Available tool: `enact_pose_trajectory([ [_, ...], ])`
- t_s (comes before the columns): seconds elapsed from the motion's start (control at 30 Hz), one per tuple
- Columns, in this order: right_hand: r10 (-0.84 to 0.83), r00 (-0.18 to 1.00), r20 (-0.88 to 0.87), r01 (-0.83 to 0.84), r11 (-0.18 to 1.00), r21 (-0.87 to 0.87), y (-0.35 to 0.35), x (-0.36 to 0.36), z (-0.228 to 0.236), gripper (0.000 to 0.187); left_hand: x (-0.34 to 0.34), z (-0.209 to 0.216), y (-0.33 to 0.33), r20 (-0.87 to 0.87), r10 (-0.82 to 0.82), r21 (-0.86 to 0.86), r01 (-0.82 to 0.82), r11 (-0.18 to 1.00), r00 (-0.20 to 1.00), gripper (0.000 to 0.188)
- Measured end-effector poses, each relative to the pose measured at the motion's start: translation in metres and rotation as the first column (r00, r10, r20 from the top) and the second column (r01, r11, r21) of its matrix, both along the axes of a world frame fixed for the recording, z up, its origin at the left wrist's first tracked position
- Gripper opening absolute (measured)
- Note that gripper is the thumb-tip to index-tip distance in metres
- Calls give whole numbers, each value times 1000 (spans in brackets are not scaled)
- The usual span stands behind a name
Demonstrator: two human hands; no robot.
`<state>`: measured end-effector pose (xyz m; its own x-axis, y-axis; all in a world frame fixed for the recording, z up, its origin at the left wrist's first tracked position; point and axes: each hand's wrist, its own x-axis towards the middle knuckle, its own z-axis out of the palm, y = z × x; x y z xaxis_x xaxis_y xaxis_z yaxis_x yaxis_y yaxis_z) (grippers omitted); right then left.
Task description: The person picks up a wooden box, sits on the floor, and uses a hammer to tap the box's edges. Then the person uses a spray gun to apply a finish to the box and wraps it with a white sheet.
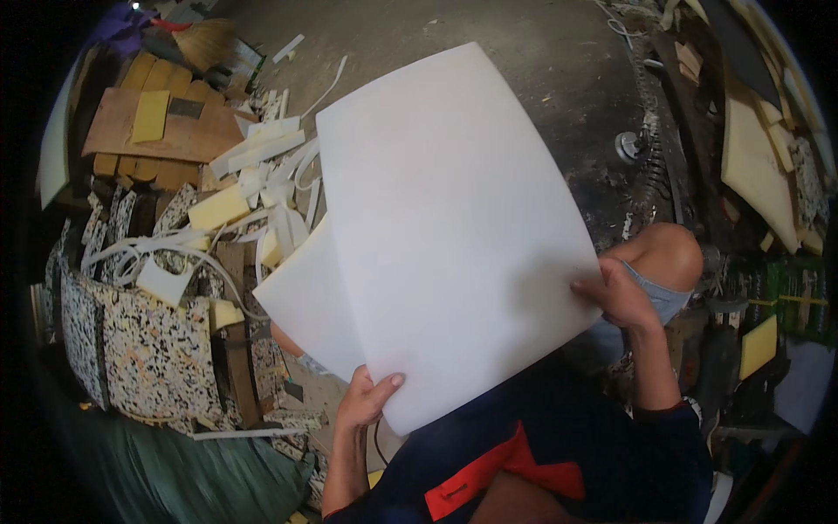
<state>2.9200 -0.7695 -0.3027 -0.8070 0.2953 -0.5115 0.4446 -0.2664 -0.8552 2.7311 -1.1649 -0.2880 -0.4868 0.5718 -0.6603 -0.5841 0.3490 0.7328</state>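
A large white foam sheet is held tilted in front of me, its far end raised toward the top of the view. My left hand grips its near left corner, thumb on top and fingers hidden beneath. At the right edge my right hand pinches the sheet, with its thumb on the upper face. A second white foam piece shows from under the sheet on the left, resting near my left knee; most of it is hidden.
Foam offcuts and strips are heaped on the left, beside a speckled foam block. A wooden board with a yellow foam piece lies farther back. Yellowish foam sheets lean at the right. A green bag sits at the lower left.
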Motion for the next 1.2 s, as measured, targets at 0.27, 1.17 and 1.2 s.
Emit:
enact_pose_trajectory([
  [0.27, 117, 860, -497, -148, 989, -22, 1, -17, 116, 62, -6, 44, 12, -23, 239, 64, -237, 969, 971, 77],
  [1.17, 32, 994, -104, -24, 997, 77, 54, -119, -6, 28, -3, 21, 35, 18, -158, -376, 153, 914, 987, 30],
  [1.2, 37, 991, -129, -21, 992, 127, 50, -116, -7, 26, -8, 16, 34, 52, -166, -374, 173, 911, 985, 31],
])
